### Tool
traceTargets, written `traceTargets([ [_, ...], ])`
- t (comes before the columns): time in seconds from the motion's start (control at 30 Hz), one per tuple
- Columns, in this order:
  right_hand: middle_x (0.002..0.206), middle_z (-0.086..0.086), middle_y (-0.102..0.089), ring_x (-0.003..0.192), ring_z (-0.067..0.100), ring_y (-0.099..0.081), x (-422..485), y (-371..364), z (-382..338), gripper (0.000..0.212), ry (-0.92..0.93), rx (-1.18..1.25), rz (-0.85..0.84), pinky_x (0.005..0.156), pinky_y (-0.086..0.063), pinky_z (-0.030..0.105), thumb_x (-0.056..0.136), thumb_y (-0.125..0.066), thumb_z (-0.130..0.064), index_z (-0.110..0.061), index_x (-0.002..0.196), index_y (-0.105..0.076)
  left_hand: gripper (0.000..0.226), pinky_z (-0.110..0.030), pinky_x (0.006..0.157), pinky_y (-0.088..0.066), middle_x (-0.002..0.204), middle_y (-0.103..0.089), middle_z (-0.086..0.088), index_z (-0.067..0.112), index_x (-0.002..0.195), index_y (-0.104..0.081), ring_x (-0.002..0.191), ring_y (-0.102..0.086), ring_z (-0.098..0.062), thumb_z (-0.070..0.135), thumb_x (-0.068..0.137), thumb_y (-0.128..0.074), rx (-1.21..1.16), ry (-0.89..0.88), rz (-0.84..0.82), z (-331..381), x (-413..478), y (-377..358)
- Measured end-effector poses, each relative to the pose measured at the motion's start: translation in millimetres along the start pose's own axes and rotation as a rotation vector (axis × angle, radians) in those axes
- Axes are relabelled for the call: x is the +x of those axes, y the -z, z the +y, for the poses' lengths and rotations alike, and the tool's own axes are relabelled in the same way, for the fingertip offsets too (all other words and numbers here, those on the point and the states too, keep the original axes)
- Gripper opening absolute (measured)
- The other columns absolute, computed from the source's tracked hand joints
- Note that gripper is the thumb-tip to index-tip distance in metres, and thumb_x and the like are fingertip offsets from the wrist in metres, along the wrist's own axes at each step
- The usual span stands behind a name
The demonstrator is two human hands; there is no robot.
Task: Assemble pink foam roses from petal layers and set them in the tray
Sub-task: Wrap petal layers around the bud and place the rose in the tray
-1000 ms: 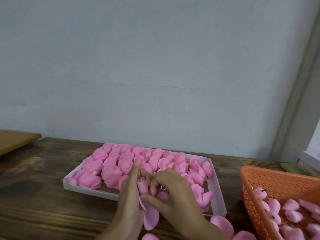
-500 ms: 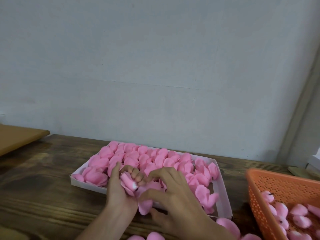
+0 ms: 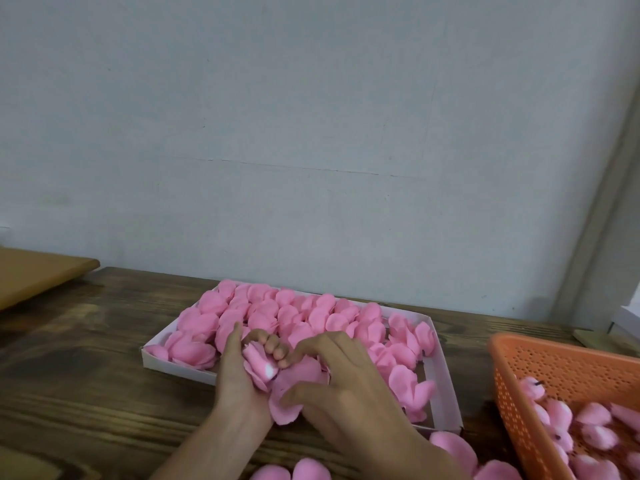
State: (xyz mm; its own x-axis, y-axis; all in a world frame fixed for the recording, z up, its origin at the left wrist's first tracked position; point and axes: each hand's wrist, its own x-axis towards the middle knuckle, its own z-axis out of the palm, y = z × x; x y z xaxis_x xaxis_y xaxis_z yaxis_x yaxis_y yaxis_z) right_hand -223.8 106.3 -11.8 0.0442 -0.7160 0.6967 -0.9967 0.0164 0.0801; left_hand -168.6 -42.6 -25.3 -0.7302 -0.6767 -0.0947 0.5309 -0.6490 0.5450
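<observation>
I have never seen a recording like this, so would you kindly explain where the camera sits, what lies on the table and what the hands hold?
There is no machine here: a person works with bare hands, and the single picture comes from a camera worn on the head, looking forward and down. On the wooden table stands a white tray nearly full of pink roses; to its right is an orange basket holding small pink buds, and loose petals lie near the table's front edge. The left hand grips a rolled rose bud, while the right hand pinches a wide petal layer against it.
</observation>
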Motion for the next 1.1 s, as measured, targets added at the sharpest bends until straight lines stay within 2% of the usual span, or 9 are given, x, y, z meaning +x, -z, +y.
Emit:
traceTargets([
  [0.07, 0.114, -0.027, -0.057, 0.111, -0.007, -0.049, -5.2, -4.5, -0.1, 0.023, 0.006, 0.0, -0.004, 0.098, -0.041, 0.022, 0.082, -0.072, -0.045, -0.046, 0.105, -0.068, 0.066, -0.023, 0.037, -0.043, 0.046, -0.044, -0.001, 0.016, 0.045, -0.053, 0.037, -0.045, -0.014, 0.044, 0.104, -0.046, -0.05, 0.01, -0.024, 0.7, -3.0, -3.6],
  [0.17, 0.114, -0.013, -0.065, 0.107, 0.01, -0.056, 1.0, 3.5, -1.1, 0.019, 0.036, 0.013, 0.033, 0.089, -0.045, 0.03, 0.082, -0.081, -0.024, -0.039, 0.093, -0.077, 0.063, -0.021, 0.039, -0.044, 0.049, -0.042, 0.0, 0.018, 0.047, -0.051, 0.038, -0.044, -0.015, 0.049, 0.102, -0.051, -0.056, 0.042, -0.006, -3.0, -7.4, -0.6],
  [0.23, 0.107, -0.007, -0.068, 0.1, 0.016, -0.06, 1.1, 3.7, 0.2, 0.016, 0.053, 0.087, 0.069, 0.079, -0.049, 0.037, 0.082, -0.084, -0.019, -0.034, 0.087, -0.08, 0.063, -0.02, 0.041, -0.044, 0.05, -0.041, 0.001, 0.019, 0.047, -0.049, 0.039, -0.044, -0.015, 0.05, 0.102, -0.051, -0.002, 0.034, -0.011, -2.6, -10.8, -0.3],
  [0.33, 0.094, -0.009, -0.069, 0.089, 0.019, -0.062, 2.1, 1.5, 3.8, 0.012, 0.024, 0.125, 0.131, 0.073, -0.05, 0.038, 0.084, -0.085, -0.02, -0.032, 0.083, -0.081, 0.065, -0.018, 0.041, -0.04, 0.049, -0.038, 0.001, 0.019, 0.046, -0.048, 0.037, -0.042, -0.013, 0.049, 0.103, -0.047, 0.117, -0.014, -0.001, -4.3, -12.5, -4.4],
  [0.43, 0.091, -0.01, -0.07, 0.087, 0.022, -0.063, 1.7, -1.2, 6.4, 0.007, 0.025, 0.151, 0.14, 0.071, -0.051, 0.04, 0.087, -0.084, -0.022, -0.028, 0.087, -0.082, 0.062, -0.026, 0.053, -0.033, 0.052, -0.036, 0.0, 0.018, 0.052, -0.048, 0.041, -0.036, -0.015, 0.055, 0.101, -0.047, 0.211, -0.023, -0.056, -5.9, -16.4, -3.8],
  [0.67, 0.089, -0.01, -0.068, 0.089, 0.018, -0.06, -0.1, -3.1, 7.5, 0.004, 0.005, 0.194, 0.139, 0.074, -0.05, 0.038, 0.09, -0.081, -0.026, -0.028, 0.087, -0.082, 0.065, -0.034, 0.059, -0.037, 0.054, -0.039, -0.003, 0.015, 0.051, -0.05, 0.042, -0.04, -0.018, 0.058, 0.1, -0.046, 0.292, -0.099, -0.072, -8.2, -18.5, -7.9],
  [0.87, 0.084, -0.013, -0.07, 0.08, 0.017, -0.06, -0.4, -2.8, 9.0, 0.007, -0.035, 0.178, 0.167, 0.071, -0.053, 0.04, 0.087, -0.083, -0.027, -0.022, 0.085, -0.079, 0.068, -0.022, 0.041, -0.043, 0.055, -0.047, -0.006, 0.012, 0.05, -0.053, 0.043, -0.048, -0.016, 0.055, 0.102, -0.045, 0.348, -0.131, -0.098, -12.0, -21.6, -9.6],
  [1.0, 0.08, -0.015, -0.066, 0.077, 0.014, -0.057, 1.8, 1.3, 6.9, 0.016, -0.08, 0.148, 0.212, 0.067, -0.054, 0.037, 0.086, -0.079, -0.036, -0.022, 0.081, -0.076, 0.068, -0.024, 0.038, -0.042, 0.056, -0.05, -0.008, 0.011, 0.051, -0.053, 0.041, -0.05, -0.017, 0.052, 0.104, -0.043, 0.356, -0.148, -0.126, -14.5, -25.6, -13.6],
  [1.1, 0.078, -0.015, -0.065, 0.077, 0.016, -0.057, 2.8, 2.2, 6.3, 0.017, -0.091, 0.136, 0.238, 0.067, -0.053, 0.036, 0.085, -0.082, -0.034, -0.02, 0.077, -0.075, 0.067, -0.023, 0.038, -0.043, 0.056, -0.053, -0.008, 0.011, 0.051, -0.055, 0.041, -0.052, -0.018, 0.05, 0.104, -0.043, 0.353, -0.157, -0.147, -13.8, -30.3, -15.6],
])
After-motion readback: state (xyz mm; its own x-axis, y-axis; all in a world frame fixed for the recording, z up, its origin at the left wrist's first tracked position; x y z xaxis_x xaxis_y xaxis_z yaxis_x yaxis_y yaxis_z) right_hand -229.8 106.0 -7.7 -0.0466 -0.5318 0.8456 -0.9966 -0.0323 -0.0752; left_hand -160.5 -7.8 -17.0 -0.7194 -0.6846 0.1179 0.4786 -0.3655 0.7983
